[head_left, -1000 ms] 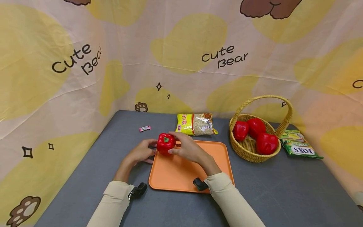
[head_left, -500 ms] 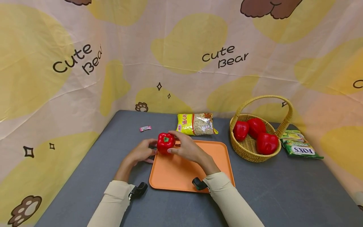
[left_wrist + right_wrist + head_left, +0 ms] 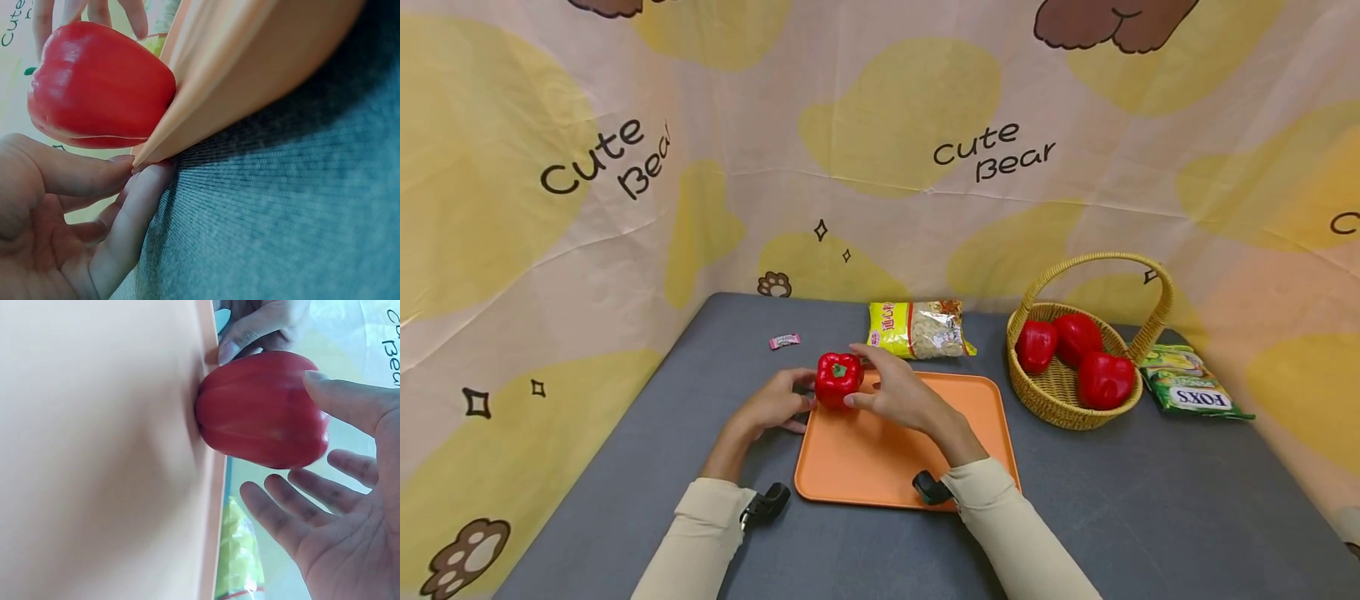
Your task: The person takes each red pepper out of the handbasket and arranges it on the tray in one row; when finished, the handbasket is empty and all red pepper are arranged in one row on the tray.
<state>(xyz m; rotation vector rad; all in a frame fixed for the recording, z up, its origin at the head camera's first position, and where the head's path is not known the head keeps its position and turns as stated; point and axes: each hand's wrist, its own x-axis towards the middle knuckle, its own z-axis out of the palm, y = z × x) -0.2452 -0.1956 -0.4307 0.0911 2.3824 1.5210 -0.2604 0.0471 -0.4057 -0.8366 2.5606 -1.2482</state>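
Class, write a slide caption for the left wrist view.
Left grip pinches the tray by its edge, beside the pepper.

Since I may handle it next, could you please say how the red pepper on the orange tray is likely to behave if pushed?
The red pepper may be slippery, as its skin looks glossy. Its rounded sides could let it roll once tipped, perhaps off the orange tray, since it stands near a corner.

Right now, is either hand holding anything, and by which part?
Left hand pinches the tray by its left rim, near the far corner. Right hand is open around the pepper, with no clear grip; whether it touches can't be told.
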